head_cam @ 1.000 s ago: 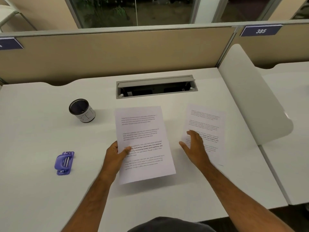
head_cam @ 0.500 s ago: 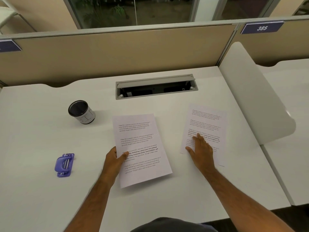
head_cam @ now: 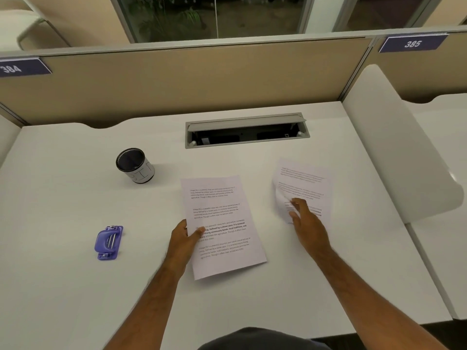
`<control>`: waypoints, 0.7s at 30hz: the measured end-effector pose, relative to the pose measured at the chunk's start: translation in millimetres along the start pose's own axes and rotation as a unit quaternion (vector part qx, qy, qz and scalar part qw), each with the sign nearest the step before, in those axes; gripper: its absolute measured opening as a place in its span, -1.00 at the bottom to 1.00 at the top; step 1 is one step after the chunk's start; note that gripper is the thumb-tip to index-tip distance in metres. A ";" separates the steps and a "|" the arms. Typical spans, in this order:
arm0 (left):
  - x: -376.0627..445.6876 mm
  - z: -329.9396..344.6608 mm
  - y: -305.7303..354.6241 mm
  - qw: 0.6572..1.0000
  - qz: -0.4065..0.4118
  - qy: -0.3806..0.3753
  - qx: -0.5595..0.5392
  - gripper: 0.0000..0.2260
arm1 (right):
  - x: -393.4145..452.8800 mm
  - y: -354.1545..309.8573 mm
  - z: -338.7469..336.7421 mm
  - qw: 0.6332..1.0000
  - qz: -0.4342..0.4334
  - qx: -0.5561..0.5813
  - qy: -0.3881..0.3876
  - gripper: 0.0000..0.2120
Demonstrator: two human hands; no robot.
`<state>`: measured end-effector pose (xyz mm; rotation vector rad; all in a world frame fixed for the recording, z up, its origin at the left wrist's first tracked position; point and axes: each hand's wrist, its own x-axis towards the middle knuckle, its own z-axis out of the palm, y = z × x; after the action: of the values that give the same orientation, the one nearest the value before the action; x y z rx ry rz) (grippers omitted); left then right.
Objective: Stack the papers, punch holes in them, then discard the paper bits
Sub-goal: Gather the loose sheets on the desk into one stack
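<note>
A printed sheet (head_cam: 222, 213) lies in the middle of the white desk (head_cam: 63, 286). My left hand (head_cam: 183, 239) pinches its left edge, thumb on top of the text. A second printed sheet (head_cam: 307, 184) lies to the right. Its left edge curls up off the desk where my right hand (head_cam: 304, 219) grips it, fingers curled under that edge. A purple hole punch (head_cam: 108, 243) sits on the desk to the left, apart from both hands. A small black-rimmed cup marked "BIN" (head_cam: 135, 165) stands behind the punch.
An open grey cable tray (head_cam: 247, 131) is set into the desk behind the papers. A beige partition (head_cam: 177, 79) closes the far edge. A white curved divider (head_cam: 394, 147) rises along the right side.
My right hand went from lying flat on the right sheet to gripping its left edge, which now lifts and curls. The left sheet has come down closer to the desk.
</note>
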<state>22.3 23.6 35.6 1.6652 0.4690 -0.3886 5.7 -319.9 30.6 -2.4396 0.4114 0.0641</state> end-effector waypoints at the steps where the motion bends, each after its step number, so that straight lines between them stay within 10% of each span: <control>1: 0.2 0.2 -0.8 1.000 -0.002 -0.001 -0.001 -0.67 | -1.3 -6.6 1.9 0.999 -0.010 0.049 -0.015 -0.69; 21: -6.5 21.1 2.7 0.994 -0.084 -0.047 -0.049 -0.59 | -62.6 -92.3 88.6 0.919 -0.080 0.204 -0.326 -0.58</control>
<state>18.3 1.8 38.1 1.5115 0.5505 -0.5563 -20.2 -179.9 25.9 -1.8847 -0.0763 0.6364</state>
